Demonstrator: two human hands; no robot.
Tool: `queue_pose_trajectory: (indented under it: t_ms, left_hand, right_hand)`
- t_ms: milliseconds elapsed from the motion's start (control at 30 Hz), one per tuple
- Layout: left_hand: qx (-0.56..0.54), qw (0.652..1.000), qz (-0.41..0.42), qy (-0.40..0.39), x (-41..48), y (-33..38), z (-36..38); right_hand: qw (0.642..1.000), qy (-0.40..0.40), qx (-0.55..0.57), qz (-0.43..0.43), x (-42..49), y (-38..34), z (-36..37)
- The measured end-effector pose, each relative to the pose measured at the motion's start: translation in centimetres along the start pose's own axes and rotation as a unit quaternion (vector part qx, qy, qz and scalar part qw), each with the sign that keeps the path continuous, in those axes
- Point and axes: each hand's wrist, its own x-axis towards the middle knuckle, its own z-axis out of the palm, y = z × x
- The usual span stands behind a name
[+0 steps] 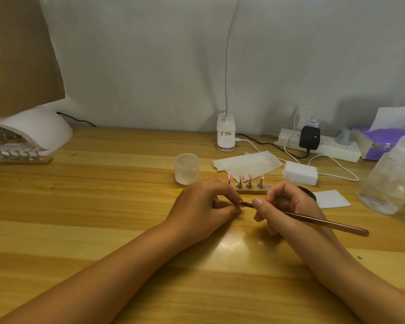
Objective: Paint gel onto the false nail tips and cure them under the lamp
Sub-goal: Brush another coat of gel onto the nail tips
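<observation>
Just right of frame centre, the small nail tip sat pinched in the left hand, with the brush gripped pen-like by the right hand meeting it. Bracing both hands on the table would likely keep the strokes thin. The lamp stood at the left edge.

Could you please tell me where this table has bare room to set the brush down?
The widest bare wood lies between the curing lamp and the frosted jar, left of the left hand. Behind the right hand it is crowded: nail stand, wipes, white block, cables, clear bottle.
</observation>
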Motion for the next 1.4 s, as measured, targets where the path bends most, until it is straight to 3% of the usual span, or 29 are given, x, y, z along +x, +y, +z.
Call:
queue_pose_trajectory:
  t_ms: [533,767,1033,1233,1400]
  left_hand:
    - [0.005,1.0,0.01,-0.01,-0.02,0.15,0.0]
    - [0.008,1.0,0.005,-0.007,-0.02,0.1,-0.03]
    - [0.009,1.0,0.008,-0.012,0.02,0.14,-0.02]
    - [-0.008,1.0,0.005,-0.016,0.04,-0.02,-0.05]
    - [0.0,1.0,0.012,-0.011,0.05,-0.03,-0.05]
  right_hand:
    - [0.999,0.006,-0.029,-0.014,0.25,0.43,0.01]
    - [0.999,0.02,0.021,-0.017,0.03,0.29,-0.14]
    - [1.0,-0.001,-0.017,-0.01,0.27,0.74,-0.17]
    - [0.997,0.037,0.064,-0.012,0.04,0.33,-0.27]
    - [1.0,0.006,0.011,-0.018,0.36,0.81,-0.1]
